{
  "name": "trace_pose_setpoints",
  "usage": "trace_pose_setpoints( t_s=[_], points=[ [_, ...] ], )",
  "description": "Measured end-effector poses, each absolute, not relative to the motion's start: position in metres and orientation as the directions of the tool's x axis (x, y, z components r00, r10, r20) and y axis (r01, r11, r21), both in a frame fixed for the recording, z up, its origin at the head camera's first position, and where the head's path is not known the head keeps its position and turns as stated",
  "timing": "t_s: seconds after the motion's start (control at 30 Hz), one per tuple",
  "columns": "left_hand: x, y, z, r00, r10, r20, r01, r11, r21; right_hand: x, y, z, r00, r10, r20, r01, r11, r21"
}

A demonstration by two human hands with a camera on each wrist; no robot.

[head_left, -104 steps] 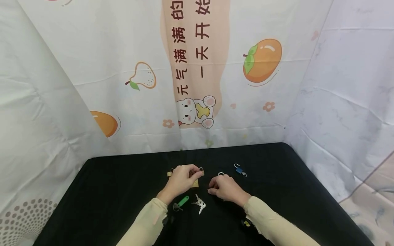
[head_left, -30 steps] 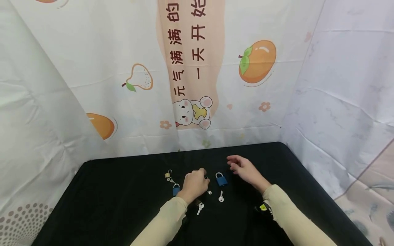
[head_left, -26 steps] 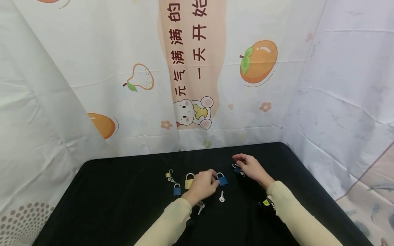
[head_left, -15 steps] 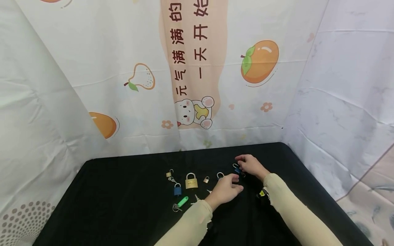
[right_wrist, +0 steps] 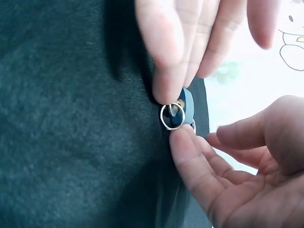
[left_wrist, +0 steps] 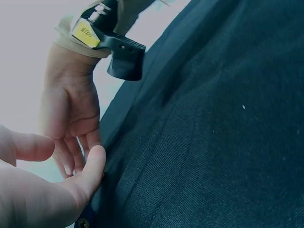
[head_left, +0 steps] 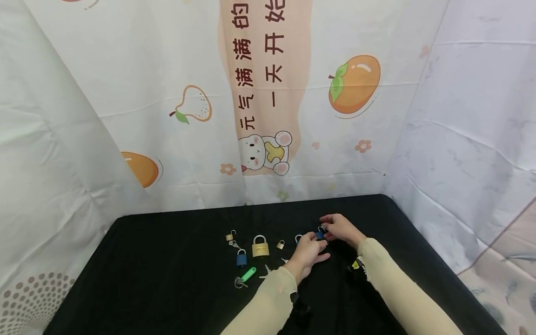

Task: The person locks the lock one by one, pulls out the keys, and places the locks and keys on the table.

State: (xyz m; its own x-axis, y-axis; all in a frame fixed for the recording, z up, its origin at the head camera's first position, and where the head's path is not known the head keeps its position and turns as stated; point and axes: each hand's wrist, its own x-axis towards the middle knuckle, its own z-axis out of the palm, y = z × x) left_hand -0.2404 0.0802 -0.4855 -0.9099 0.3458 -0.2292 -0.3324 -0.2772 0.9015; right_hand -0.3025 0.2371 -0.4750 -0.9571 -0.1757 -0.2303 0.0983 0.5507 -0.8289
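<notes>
A small blue padlock (head_left: 320,236) with its shackle swung open lies between my two hands on the black cloth. In the right wrist view, a ring with a key (right_wrist: 173,113) sits at its keyhole end. My left hand (head_left: 304,255) reaches in from the left, its fingers loosely extended and one fingertip right at the padlock's body. From the right, my right hand (head_left: 341,229) has its thumb tip against the padlock, the other fingers loosely bent above. Another blue padlock (head_left: 298,239), its shackle down, is partly hidden behind my left hand.
To the left lie a large brass padlock (head_left: 260,250), a tiny brass padlock (head_left: 280,244), a third blue padlock (head_left: 241,258) and an open brass padlock (head_left: 229,237) with keys. Nearer are a green key tag (head_left: 249,273) and loose keys (head_left: 268,270). A printed curtain (head_left: 201,153) stands behind.
My left hand has travelled right, from the small brass padlock past the blue one to the open blue padlock. That padlock has turned more upright and shifted slightly toward me. My right hand stays beside it.
</notes>
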Motion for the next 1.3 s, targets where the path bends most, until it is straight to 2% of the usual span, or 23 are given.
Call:
trace_pose_setpoints(
  t_s=[0.2, 0.47, 0.63, 0.77, 0.9, 1.03, 1.17, 1.3],
  points=[
    [-0.24, 0.079, -0.488, -0.919, 0.315, -0.236, -0.326, -0.272, 0.906, -0.302, 0.235, -0.476, -0.956, -0.135, -0.262, 0.151, 0.539, -0.829],
    [-0.238, 0.074, -0.489, -0.929, 0.292, -0.228, -0.302, -0.239, 0.923, -0.303, 0.228, -0.48, -0.968, -0.093, -0.231, 0.142, 0.556, -0.819],
    [-0.236, 0.073, -0.486, -0.932, 0.299, -0.206, -0.278, -0.223, 0.934, -0.297, 0.231, -0.474, -0.978, -0.113, -0.177, 0.092, 0.527, -0.845],
    [-0.228, 0.064, -0.48, -0.943, 0.292, -0.159, -0.215, -0.169, 0.962, -0.278, 0.23, -0.464, -0.986, -0.159, -0.059, -0.025, 0.483, -0.875],
    [-0.221, 0.046, -0.472, -0.949, 0.307, -0.074, -0.095, -0.056, 0.994, -0.256, 0.224, -0.451, -0.981, -0.189, 0.04, -0.113, 0.395, -0.912],
    [-0.212, 0.027, -0.465, -0.935, 0.351, 0.047, 0.116, 0.177, 0.977, -0.237, 0.214, -0.441, -0.972, -0.224, 0.07, -0.133, 0.281, -0.951],
    [-0.2, 0.008, -0.462, -0.902, 0.373, 0.218, 0.377, 0.433, 0.818, -0.22, 0.201, -0.438, -0.954, -0.284, 0.092, -0.158, 0.22, -0.963],
    [-0.189, -0.009, -0.459, -0.866, 0.39, 0.313, 0.492, 0.555, 0.671, -0.208, 0.191, -0.44, -0.931, -0.341, 0.127, -0.207, 0.209, -0.956]
  ],
)
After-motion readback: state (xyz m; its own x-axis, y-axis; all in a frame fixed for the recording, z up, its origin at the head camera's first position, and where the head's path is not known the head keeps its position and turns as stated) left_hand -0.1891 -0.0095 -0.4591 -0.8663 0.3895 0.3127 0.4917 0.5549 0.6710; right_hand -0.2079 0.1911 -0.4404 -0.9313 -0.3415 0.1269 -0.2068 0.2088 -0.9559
